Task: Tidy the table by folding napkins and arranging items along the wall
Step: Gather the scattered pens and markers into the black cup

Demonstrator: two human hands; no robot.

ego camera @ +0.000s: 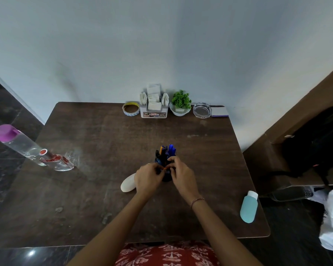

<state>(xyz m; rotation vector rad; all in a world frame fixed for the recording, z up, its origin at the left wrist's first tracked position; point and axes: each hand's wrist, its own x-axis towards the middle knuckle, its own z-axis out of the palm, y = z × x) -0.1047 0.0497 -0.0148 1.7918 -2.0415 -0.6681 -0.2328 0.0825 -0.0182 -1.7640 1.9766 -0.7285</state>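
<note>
Red patterned clothing (pixel 167 254) fills the bottom edge. Beyond it the left hand (pixel 148 178) and right hand (pixel 181 174) meet at the dark pen holder (pixel 166 178) in the middle of the table (pixel 104 141), with the fingertips of both pinching a small orange piece (pixel 164 167). The holder stands upright, its pens (pixel 168 150) pointing up, well apart from the napkin holder (pixel 154 108) at the wall (pixel 161 45).

**Dim light, bent edges**

My feed is dim and evenly lit, with only faint shadows. One white glare spot sits on the glossy dark floor tile (pixel 31 253), far below-left of the fingers (pixel 173 160). The edges of the dark brown wooden table (pixel 104 141) bow, and the clear purple-capped plastic bottle (pixel 17 143), far left of the fingers, looks stretched and tilted. The fingers are slightly soft.
</note>
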